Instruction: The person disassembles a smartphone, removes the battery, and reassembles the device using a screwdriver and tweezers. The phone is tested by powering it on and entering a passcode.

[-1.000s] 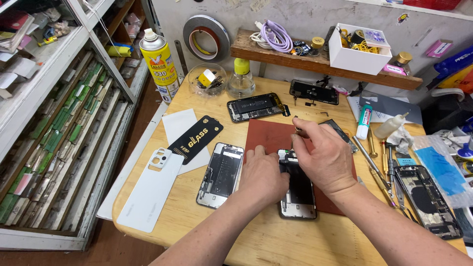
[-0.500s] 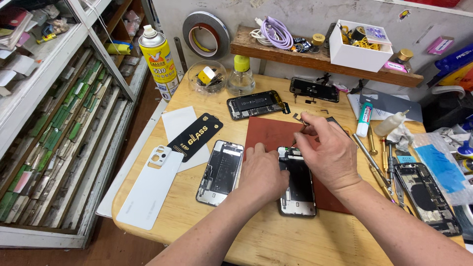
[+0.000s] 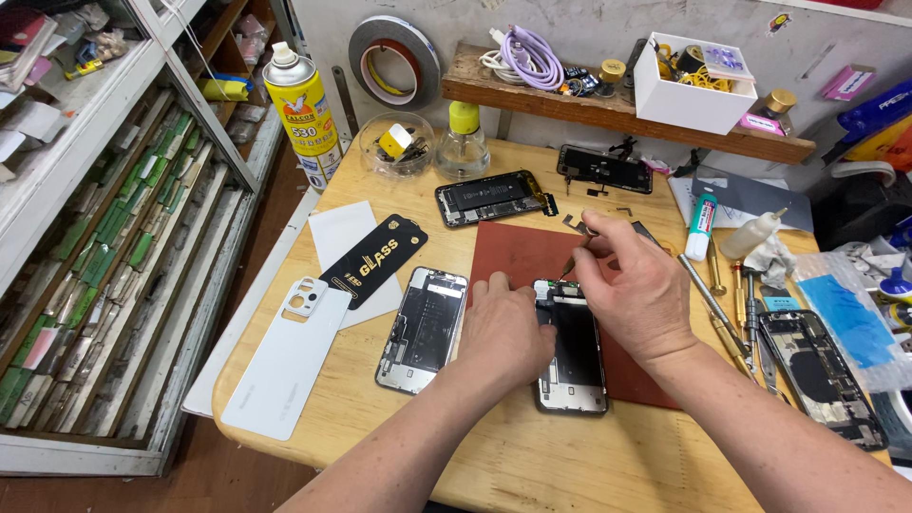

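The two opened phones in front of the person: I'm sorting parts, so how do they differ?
The phone on the red mat is held by the left hand, with the right hand working a thin tool at its top; the phone on bare wood lies untouched. The first sits nearly straight, the second tilted. Both lie open, insides showing.

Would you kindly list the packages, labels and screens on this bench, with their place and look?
Spray can: back left, tall yellow cylinder, red label band.
Screen-protector sleeve: left of centre, flat black pack, gold lettering.
White box: on the wooden shelf, open, rectangular.
Glue tube: right of the red mat, white, teal label.
Opened phone: under both hands, no lit screen.
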